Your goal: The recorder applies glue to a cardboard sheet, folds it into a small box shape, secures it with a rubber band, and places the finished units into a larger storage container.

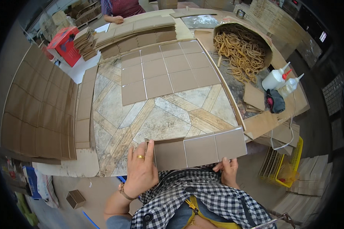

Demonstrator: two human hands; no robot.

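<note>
Cardboard strip: this creased brown piece (200,151) is held out between both hands at the 6 o'clock edge of the desk (160,118), probably so that its length stays level and does not bend at the pale creases.
Left hand: it (143,168) is clasped on the strip's left end, fingers over the upper edge; the thumb is hidden.
Right hand: it (228,171) has fingertips at the lower edge, near the right corner; whether it pinches or only supports, I cannot tell.
Strip from the hands: it lies toward 3 o'clock from the left one, toward 10 o'clock from the right one; the hands are well apart.
Creased sheet: it (164,72) lies flat toward 11 o'clock, just beside the wooden rail (222,82), which perhaps serves as a straight guide.
Tan loops: their pile (240,49) sits toward 1 o'clock, perhaps placed aside to leave working space.
</note>
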